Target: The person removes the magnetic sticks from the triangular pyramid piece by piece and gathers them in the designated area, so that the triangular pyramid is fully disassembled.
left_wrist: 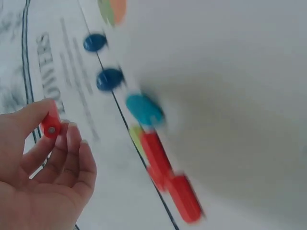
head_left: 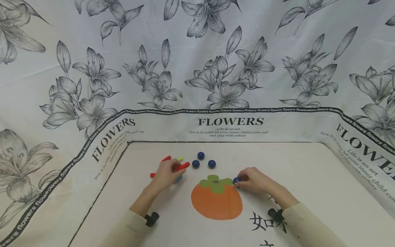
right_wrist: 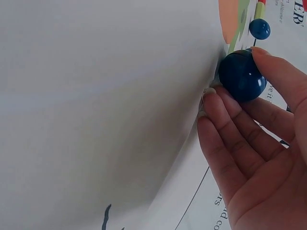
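Note:
Between thumb and fingers, my left hand [head_left: 165, 174] pinches a short red rod [head_left: 183, 166]; a small grey dot marks its end in the left wrist view. Around that hand lie more red rods [left_wrist: 185, 199], a yellow-green piece [head_left: 180, 159] and a light blue piece [left_wrist: 145, 110], partly covered in the head view. My right hand [head_left: 255, 179] holds a glossy dark blue ball [right_wrist: 242, 76] by thumb and fingertips, at the upper right edge of the printed persimmon. Three more dark blue balls [head_left: 201, 155] sit between the hands, farther back.
A white table surface [head_left: 277, 157] carries an orange printed persimmon [head_left: 216, 206] with green leaves. Black printed characters [head_left: 262, 221] are near the right forearm. Behind hangs a flower-patterned cloth [head_left: 228, 68] with a dark lettered border.

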`<control>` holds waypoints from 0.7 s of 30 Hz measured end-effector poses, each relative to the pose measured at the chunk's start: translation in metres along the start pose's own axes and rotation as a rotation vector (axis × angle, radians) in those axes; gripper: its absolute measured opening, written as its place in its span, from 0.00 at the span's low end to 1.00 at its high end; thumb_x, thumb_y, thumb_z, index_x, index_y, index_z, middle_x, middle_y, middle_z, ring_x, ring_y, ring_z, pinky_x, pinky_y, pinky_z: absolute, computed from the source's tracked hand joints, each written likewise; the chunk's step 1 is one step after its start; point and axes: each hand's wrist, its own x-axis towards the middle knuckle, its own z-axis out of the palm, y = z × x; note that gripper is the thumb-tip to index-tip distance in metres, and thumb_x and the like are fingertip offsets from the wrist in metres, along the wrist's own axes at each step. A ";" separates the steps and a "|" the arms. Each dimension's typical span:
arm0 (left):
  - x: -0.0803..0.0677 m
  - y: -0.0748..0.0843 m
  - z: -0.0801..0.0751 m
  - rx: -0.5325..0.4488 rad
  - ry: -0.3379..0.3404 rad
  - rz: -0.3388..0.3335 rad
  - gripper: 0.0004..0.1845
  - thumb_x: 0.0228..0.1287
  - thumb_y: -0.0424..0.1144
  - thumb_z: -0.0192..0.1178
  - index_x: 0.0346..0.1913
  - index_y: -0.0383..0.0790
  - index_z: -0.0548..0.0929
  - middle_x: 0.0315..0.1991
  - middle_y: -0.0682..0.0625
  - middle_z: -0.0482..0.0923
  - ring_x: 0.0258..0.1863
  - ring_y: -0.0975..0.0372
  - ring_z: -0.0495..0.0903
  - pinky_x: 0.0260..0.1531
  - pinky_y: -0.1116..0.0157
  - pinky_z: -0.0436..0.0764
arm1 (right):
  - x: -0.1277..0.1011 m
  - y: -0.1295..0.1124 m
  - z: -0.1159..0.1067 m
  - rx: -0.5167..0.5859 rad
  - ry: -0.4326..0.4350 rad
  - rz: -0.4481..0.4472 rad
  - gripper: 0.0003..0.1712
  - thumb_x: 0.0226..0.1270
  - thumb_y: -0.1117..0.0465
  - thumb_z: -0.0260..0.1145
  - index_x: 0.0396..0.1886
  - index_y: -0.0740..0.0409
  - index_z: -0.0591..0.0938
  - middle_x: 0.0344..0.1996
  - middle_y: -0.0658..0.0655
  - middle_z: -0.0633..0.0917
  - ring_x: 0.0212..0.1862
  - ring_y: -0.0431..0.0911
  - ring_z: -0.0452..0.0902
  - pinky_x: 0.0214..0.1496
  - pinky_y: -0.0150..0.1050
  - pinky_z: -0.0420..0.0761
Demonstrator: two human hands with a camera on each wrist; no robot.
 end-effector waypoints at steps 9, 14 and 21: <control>0.010 -0.071 -0.061 0.069 0.127 -0.105 0.14 0.71 0.43 0.66 0.48 0.34 0.83 0.40 0.43 0.82 0.39 0.53 0.78 0.39 0.59 0.80 | 0.000 0.000 -0.001 0.002 0.005 -0.004 0.13 0.64 0.56 0.75 0.42 0.61 0.88 0.33 0.48 0.86 0.37 0.43 0.77 0.45 0.43 0.82; 0.021 -0.095 -0.067 0.130 0.106 -0.195 0.16 0.73 0.43 0.62 0.48 0.30 0.81 0.42 0.40 0.80 0.42 0.51 0.77 0.43 0.55 0.79 | -0.002 0.003 -0.001 0.006 0.007 0.006 0.12 0.64 0.55 0.75 0.41 0.59 0.89 0.33 0.48 0.86 0.36 0.43 0.77 0.44 0.43 0.81; 0.024 -0.108 -0.065 0.093 -0.011 -0.352 0.15 0.72 0.43 0.62 0.48 0.32 0.79 0.39 0.42 0.77 0.41 0.52 0.75 0.39 0.60 0.77 | -0.003 0.003 -0.001 0.001 0.007 -0.007 0.13 0.65 0.54 0.75 0.42 0.59 0.88 0.31 0.46 0.85 0.35 0.42 0.76 0.41 0.40 0.80</control>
